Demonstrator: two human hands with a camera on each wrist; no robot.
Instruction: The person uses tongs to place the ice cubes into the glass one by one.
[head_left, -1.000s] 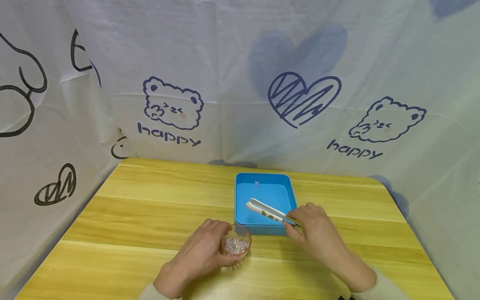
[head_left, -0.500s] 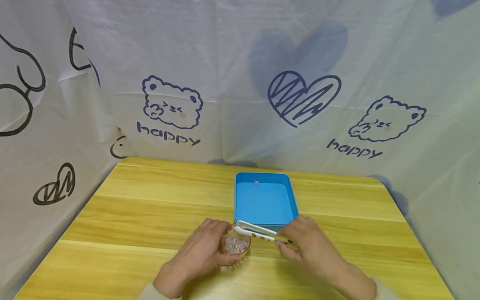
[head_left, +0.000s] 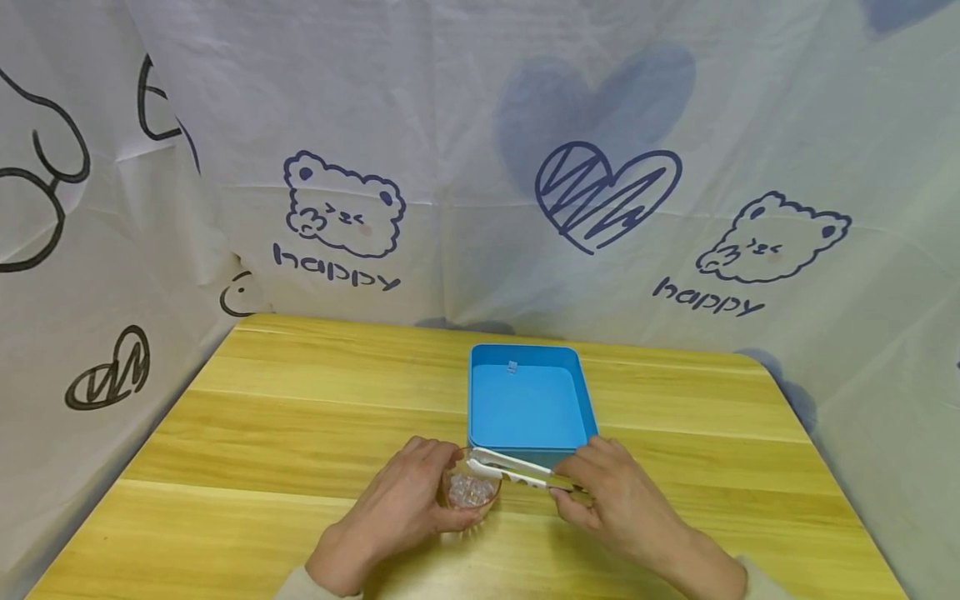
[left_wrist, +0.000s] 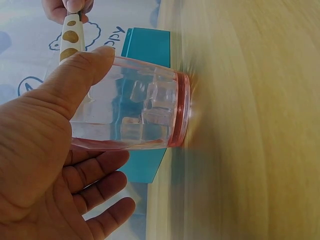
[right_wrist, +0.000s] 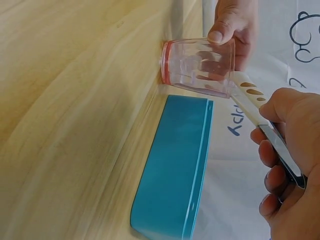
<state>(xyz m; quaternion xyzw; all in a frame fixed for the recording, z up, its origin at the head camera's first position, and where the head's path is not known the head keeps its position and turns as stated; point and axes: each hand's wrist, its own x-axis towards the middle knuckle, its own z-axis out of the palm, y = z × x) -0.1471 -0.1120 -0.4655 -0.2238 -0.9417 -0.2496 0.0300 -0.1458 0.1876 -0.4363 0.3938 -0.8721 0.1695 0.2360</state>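
My left hand (head_left: 399,504) grips a clear tumbler with a pinkish base (left_wrist: 181,110), which stands upright on the table. Small clear cubes (head_left: 470,492), like ice cubes, lie in its bottom. My right hand (head_left: 622,504) holds a pair of tongs (head_left: 519,462) with white arms, brown spots and a metal middle. Their arms are a little apart, and the tips reach over the tumbler's mouth. In the right wrist view the spotted end (right_wrist: 250,90) overlaps the tumbler's rim, above the cubes. A blue box (head_left: 532,408) sits just behind, with one clear cube (head_left: 512,367) near its back wall.
A wooden table (head_left: 315,433) with yellowish grain bears everything. White cloth (head_left: 465,167) printed with bears and hearts hangs along the back and sides. The box's front wall stands close behind the tumbler and the tongs.
My right hand has brought the tongs from above the blue box toward me and leftward, down to the tumbler's mouth. The left hand and the tumbler have stayed in place.
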